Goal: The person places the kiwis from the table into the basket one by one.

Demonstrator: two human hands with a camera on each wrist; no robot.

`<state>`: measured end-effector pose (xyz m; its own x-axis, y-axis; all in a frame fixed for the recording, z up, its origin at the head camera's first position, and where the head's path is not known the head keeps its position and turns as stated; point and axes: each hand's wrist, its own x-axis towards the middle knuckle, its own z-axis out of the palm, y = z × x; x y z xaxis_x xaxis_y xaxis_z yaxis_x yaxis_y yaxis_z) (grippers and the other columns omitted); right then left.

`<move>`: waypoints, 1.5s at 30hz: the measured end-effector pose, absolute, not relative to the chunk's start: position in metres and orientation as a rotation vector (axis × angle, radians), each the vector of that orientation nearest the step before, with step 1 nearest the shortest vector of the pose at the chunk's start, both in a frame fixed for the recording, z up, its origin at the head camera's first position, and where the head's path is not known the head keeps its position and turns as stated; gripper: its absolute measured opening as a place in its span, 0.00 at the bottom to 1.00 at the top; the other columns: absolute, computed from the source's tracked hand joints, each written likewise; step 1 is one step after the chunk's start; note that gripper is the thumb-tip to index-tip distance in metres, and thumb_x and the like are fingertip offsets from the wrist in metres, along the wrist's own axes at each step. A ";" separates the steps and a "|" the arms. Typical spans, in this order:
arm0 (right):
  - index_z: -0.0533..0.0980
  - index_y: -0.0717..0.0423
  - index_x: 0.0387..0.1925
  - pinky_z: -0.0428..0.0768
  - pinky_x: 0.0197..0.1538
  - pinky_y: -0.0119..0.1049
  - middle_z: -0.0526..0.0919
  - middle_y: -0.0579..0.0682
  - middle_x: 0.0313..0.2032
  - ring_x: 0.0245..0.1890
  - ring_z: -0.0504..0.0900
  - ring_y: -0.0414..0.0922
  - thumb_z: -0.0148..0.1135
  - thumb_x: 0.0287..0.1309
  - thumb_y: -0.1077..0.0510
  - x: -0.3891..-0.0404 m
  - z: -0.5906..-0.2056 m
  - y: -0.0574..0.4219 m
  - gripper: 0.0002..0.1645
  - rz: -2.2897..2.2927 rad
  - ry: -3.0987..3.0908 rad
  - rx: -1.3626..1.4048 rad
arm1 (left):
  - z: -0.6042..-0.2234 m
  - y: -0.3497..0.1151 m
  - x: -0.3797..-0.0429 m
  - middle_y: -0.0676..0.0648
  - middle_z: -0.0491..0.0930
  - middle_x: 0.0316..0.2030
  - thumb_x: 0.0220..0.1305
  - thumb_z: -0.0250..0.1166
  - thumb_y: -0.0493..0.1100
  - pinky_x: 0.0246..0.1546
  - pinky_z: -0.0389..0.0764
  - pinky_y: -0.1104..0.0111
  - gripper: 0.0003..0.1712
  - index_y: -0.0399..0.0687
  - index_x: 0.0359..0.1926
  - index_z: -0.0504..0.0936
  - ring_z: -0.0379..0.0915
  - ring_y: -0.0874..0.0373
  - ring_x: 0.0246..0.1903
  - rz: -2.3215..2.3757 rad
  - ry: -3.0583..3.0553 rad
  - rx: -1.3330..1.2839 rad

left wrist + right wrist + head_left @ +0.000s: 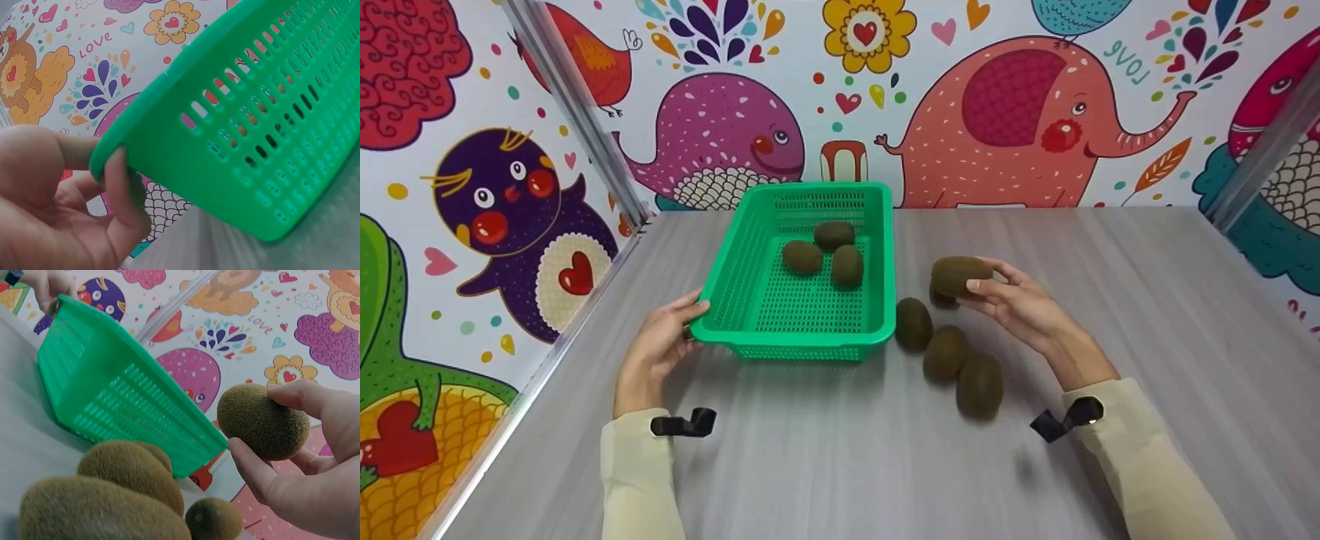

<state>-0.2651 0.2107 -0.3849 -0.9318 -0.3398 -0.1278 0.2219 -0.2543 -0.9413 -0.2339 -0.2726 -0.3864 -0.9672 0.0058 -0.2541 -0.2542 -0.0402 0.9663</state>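
Just right of the green rectangular perforated plastic basket (802, 337), the right hand (1024, 304) pinches a brown fuzzy oval kiwi (962, 274); the left hand (664, 334) grips the basket's near-left rim. The step seems to be loading: three kiwis (802, 258) lie inside the basket, four loose kiwis (913, 325) on the grey worktop (840, 450) to its right. Next probably calls for carrying the held fruit over the rim. Only the head view clearly shows the basket's contents; the right wrist view better shows the loose kiwi that the held one partly covers there.
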 end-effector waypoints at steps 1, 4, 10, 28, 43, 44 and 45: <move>0.61 0.52 0.68 0.80 0.60 0.33 0.70 0.50 0.59 0.54 0.82 0.42 0.61 0.68 0.63 -0.264 -0.384 0.209 0.32 -2.233 1.659 -0.149 | -0.387 -0.272 -0.234 0.57 0.81 0.42 0.77 0.55 0.43 0.31 0.79 0.77 0.34 0.45 0.78 0.56 0.78 0.68 0.30 2.129 2.038 -0.271; 0.62 0.52 0.67 0.81 0.59 0.33 0.69 0.51 0.60 0.55 0.81 0.42 0.59 0.68 0.65 -0.262 -0.382 0.206 0.29 -2.221 1.680 -0.195 | -0.387 -0.271 -0.236 0.56 0.80 0.42 0.77 0.54 0.43 0.30 0.77 0.77 0.33 0.45 0.78 0.57 0.76 0.68 0.30 2.117 2.045 -0.269; 0.63 0.53 0.66 0.80 0.61 0.34 0.68 0.52 0.61 0.57 0.80 0.44 0.58 0.69 0.64 -0.260 -0.379 0.198 0.28 -2.190 1.698 -0.267 | -0.384 -0.271 -0.237 0.55 0.79 0.43 0.77 0.53 0.43 0.29 0.75 0.77 0.32 0.46 0.77 0.58 0.74 0.68 0.29 2.108 2.058 -0.265; 0.61 0.52 0.68 0.76 0.64 0.37 0.66 0.53 0.63 0.62 0.78 0.48 0.63 0.68 0.57 -0.262 -0.356 0.171 0.32 -2.100 1.808 -0.281 | -0.378 -0.275 -0.234 0.47 0.79 0.53 0.74 0.58 0.41 0.40 0.85 0.70 0.33 0.43 0.75 0.62 0.82 0.65 0.38 2.002 2.186 -0.302; 0.62 0.54 0.68 0.75 0.65 0.42 0.66 0.54 0.64 0.67 0.72 0.54 0.63 0.67 0.59 -0.272 -0.330 0.140 0.32 -2.071 1.800 -0.264 | -0.372 -0.275 -0.227 0.55 0.84 0.42 0.71 0.62 0.43 0.34 0.85 0.73 0.33 0.44 0.74 0.66 0.82 0.67 0.35 1.926 2.287 -0.376; 0.62 0.54 0.68 0.76 0.65 0.42 0.67 0.55 0.64 0.67 0.72 0.54 0.63 0.67 0.59 -0.272 -0.329 0.138 0.31 -2.072 1.794 -0.266 | -0.372 -0.275 -0.226 0.55 0.84 0.42 0.71 0.62 0.43 0.33 0.84 0.74 0.32 0.44 0.73 0.66 0.82 0.67 0.35 1.922 2.293 -0.387; 0.63 0.55 0.67 0.76 0.65 0.42 0.67 0.55 0.64 0.67 0.72 0.54 0.63 0.67 0.59 -0.273 -0.327 0.136 0.31 -2.072 1.787 -0.264 | -0.372 -0.274 -0.226 0.55 0.84 0.42 0.71 0.62 0.43 0.33 0.84 0.74 0.32 0.44 0.73 0.67 0.81 0.67 0.34 1.919 2.297 -0.396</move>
<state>-0.2731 0.1363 -0.3272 -0.9062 -0.4084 -0.1096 0.1684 -0.1108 -0.9795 -0.2258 -0.2743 -0.3718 -0.9583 -0.1213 -0.2586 -0.2761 0.1607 0.9476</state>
